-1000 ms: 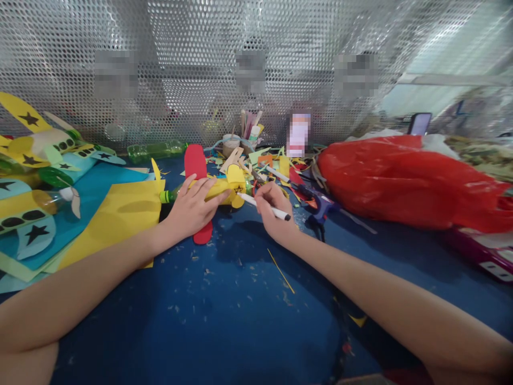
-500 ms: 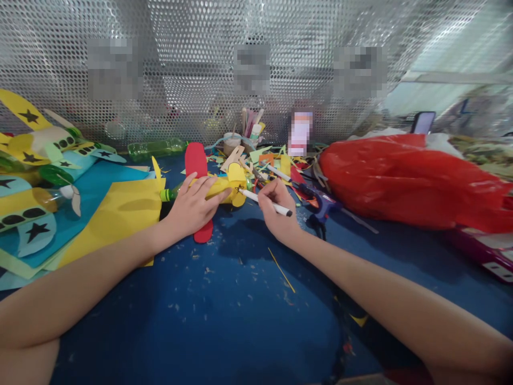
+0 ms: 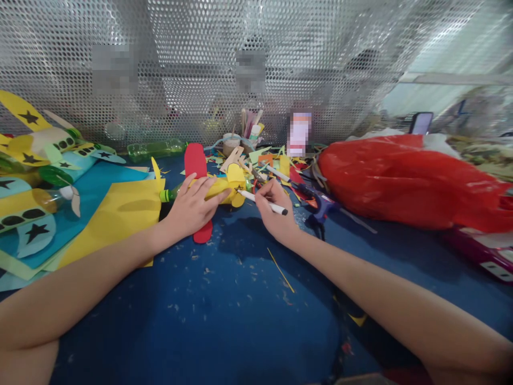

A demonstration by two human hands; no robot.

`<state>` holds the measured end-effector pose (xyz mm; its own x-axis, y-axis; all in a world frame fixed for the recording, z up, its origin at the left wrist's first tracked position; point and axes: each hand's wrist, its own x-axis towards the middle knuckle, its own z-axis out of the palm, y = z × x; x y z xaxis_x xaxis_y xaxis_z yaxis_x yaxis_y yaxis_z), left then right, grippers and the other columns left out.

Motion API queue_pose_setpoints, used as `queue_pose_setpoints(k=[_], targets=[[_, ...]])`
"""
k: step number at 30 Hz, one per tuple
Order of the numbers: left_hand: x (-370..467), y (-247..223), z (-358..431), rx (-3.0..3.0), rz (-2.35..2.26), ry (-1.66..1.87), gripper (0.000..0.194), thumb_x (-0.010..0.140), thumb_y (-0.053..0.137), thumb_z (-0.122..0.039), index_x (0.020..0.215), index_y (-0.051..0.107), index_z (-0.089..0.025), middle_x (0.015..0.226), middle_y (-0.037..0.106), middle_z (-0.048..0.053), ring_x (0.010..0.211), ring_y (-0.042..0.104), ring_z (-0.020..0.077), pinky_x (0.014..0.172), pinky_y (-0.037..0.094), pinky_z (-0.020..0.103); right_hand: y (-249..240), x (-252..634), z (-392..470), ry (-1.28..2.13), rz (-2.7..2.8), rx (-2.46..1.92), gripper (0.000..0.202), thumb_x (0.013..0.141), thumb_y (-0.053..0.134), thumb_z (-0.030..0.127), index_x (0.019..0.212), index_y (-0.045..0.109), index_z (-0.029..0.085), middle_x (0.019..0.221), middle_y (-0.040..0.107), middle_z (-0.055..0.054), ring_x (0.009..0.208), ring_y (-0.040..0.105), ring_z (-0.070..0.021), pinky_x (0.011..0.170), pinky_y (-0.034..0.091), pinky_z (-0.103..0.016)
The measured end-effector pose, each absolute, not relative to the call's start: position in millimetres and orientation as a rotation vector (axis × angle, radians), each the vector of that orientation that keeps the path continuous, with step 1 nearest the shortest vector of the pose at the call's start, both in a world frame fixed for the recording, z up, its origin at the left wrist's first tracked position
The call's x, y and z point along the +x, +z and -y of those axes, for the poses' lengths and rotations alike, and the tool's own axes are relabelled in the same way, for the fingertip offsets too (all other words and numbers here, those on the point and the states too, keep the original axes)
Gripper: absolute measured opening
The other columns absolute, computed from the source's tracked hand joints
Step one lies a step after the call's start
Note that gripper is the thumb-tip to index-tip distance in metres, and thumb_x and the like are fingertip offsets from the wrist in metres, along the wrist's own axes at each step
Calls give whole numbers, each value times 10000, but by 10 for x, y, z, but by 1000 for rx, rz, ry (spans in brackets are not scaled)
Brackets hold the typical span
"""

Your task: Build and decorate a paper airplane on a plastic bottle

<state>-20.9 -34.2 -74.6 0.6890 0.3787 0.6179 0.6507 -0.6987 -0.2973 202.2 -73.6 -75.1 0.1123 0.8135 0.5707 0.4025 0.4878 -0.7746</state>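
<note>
A toy plane [image 3: 219,186], made from a green-capped bottle wrapped in yellow, lies on the blue table with a red wing [image 3: 195,160] across it. My left hand [image 3: 194,200] rests over its body, fingers wrapped round it and holding it down. Between the fingertips of my right hand [image 3: 276,206] is a white marker [image 3: 270,205] with a dark end. Its tip touches the yellow tail piece [image 3: 235,174], at a black star outline [image 3: 239,189]. Part of the plane's body is hidden under my left hand.
Yellow paper [image 3: 128,214] and blue sheets lie at left, beside finished-looking bottle planes [image 3: 36,214] with black stars. Paper scraps and a blue glue gun [image 3: 323,206] are right of the plane. A red plastic bag [image 3: 401,182] fills the right side. A green bottle [image 3: 156,149] lies behind.
My right hand and the marker have shifted slightly left, the tip still at the star. My left hand and the plane have stayed nearly in place.
</note>
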Motion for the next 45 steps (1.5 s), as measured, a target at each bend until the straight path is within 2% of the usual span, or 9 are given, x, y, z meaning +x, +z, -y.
queue_pose_setpoints(k=[20,32,45], targets=[[-208,-756,341,-2455,831,-747,423,937,523,-210,1345,562,-317,1355,562,93,1252,502,274,1140,280,548,-772,2039,728,430,1532,-1091,154,805,534,171,728,421,241,587,440,63,509,404,-110,505,327,-286],[-210,-747,342,-2359,781,-698,393,958,503,-236,1341,571,-292,1323,576,117,1215,533,271,1109,337,524,-769,2038,723,402,1521,-1088,154,799,512,169,712,409,243,598,432,57,525,408,-115,529,339,-300],[-207,-759,338,-2368,794,-703,405,955,510,-233,1350,557,-309,1332,573,98,1226,524,263,1119,321,521,-755,2036,727,385,1525,-1086,155,800,511,164,713,408,240,616,439,51,544,415,-116,543,344,-305]])
